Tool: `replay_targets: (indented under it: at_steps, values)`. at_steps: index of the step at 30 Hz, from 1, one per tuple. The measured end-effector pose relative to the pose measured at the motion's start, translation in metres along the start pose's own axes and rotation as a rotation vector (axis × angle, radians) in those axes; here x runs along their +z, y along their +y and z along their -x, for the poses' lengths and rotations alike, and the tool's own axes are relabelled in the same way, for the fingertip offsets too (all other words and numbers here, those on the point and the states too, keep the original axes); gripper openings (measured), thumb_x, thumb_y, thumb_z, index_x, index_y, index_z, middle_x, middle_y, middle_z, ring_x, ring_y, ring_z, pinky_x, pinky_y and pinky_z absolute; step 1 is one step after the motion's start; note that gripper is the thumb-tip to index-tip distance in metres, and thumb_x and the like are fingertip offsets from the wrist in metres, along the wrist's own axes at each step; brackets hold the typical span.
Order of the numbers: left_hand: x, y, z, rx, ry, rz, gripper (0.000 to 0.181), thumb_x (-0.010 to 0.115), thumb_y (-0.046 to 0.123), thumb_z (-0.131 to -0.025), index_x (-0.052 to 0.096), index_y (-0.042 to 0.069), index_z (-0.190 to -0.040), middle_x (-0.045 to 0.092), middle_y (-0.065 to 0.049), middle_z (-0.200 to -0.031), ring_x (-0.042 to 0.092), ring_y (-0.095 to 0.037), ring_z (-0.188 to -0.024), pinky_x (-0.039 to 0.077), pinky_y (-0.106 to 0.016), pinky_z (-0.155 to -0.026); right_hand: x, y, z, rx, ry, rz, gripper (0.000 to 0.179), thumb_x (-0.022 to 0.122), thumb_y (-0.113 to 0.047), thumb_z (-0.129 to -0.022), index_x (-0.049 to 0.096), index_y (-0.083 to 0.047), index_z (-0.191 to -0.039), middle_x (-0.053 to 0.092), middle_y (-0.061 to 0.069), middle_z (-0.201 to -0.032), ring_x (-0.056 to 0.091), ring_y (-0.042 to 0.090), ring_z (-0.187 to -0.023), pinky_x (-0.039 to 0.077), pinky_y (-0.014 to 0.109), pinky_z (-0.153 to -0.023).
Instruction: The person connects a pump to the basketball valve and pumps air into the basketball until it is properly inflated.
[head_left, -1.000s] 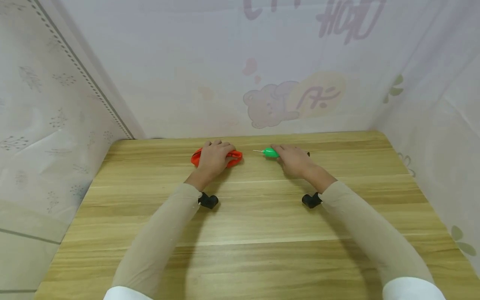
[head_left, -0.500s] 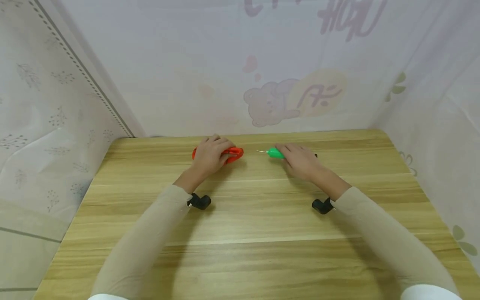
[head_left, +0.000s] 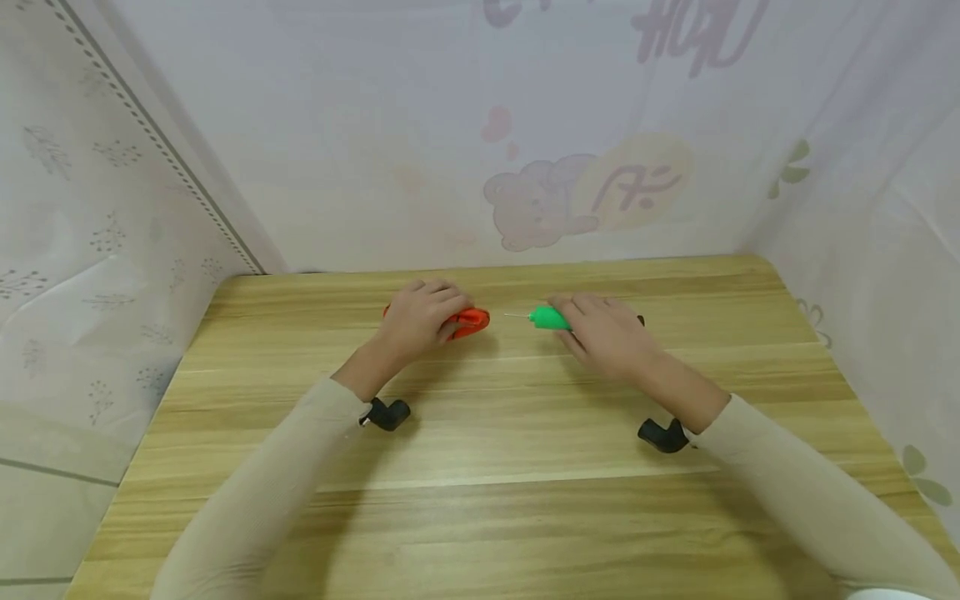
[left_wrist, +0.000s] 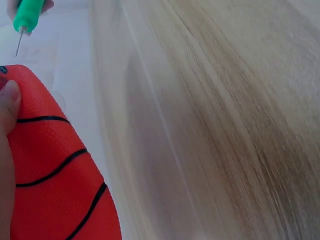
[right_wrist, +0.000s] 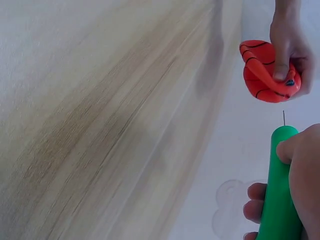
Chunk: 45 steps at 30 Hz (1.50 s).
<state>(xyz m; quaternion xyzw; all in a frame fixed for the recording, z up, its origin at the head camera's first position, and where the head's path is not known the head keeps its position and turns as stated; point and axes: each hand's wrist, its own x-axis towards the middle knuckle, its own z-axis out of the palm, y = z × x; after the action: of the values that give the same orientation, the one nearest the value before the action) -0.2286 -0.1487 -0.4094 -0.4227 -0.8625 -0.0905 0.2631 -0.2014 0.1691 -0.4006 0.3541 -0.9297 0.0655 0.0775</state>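
Observation:
My left hand (head_left: 418,323) grips a deflated red toy basketball (head_left: 472,322) with black lines. In the right wrist view the collapsed ball (right_wrist: 265,70) is folded, the left thumb pressing beside a small dark spot on its end. My right hand (head_left: 613,337) holds a green hand pump (head_left: 551,318), its fingers wrapped round the body. From the pump's front a thin metal needle (right_wrist: 284,118) points at the ball, with a short gap between them. The left wrist view shows the needle (left_wrist: 19,42) just beyond the ball's end. The palm hides the pump's rear.
Both hands are over the far part of a wood-grain table (head_left: 480,517). A printed white cloth wall (head_left: 375,167) rises behind the far edge, with more cloth at either side. Black wrist camera mounts (head_left: 388,414) stick out inward from both wrists.
Both wrists have swung outward, the right hand shifting right and nearer the body with the pump. The ball stays in the left hand, its end turned more toward the needle.

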Motion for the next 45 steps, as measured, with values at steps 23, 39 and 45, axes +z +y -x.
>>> replay_targets:
  at_steps: [23,39,45]
  values:
    - [-0.007,0.018,-0.009,0.108,0.042,0.065,0.027,0.078,-0.003,-0.079,0.071,0.01,-0.101,0.076,-0.003,-0.101,0.07,-0.024,-0.093,0.053,-0.044,-0.096,-0.021,-0.026,0.007,-0.053,0.037,0.095,0.047,0.063,-0.03,-0.101,0.057,-0.002,-0.137,0.068,0.013,-0.11,0.067,0.027,-0.099,0.057,0.045,-0.081]
    - [-0.004,0.032,-0.005,0.105,-0.038,0.008,0.022,0.075,0.003,-0.088,0.072,0.011,-0.109,0.075,0.0,-0.099,0.071,-0.018,-0.095,0.057,-0.034,-0.076,-0.017,-0.035,0.008,-0.103,0.044,0.142,0.043,0.063,-0.032,-0.101,0.061,0.0,-0.129,0.067,0.012,-0.098,0.069,0.025,-0.083,0.059,0.038,-0.068]
    - [-0.005,0.037,-0.005,0.12,0.02,0.022,0.021,0.076,0.001,-0.086,0.072,0.009,-0.105,0.075,-0.002,-0.097,0.071,-0.021,-0.094,0.057,-0.036,-0.077,-0.017,-0.032,0.009,-0.15,0.062,0.155,0.043,0.064,-0.033,-0.101,0.063,0.003,-0.124,0.066,0.012,-0.091,0.068,0.024,-0.075,0.058,0.036,-0.063]
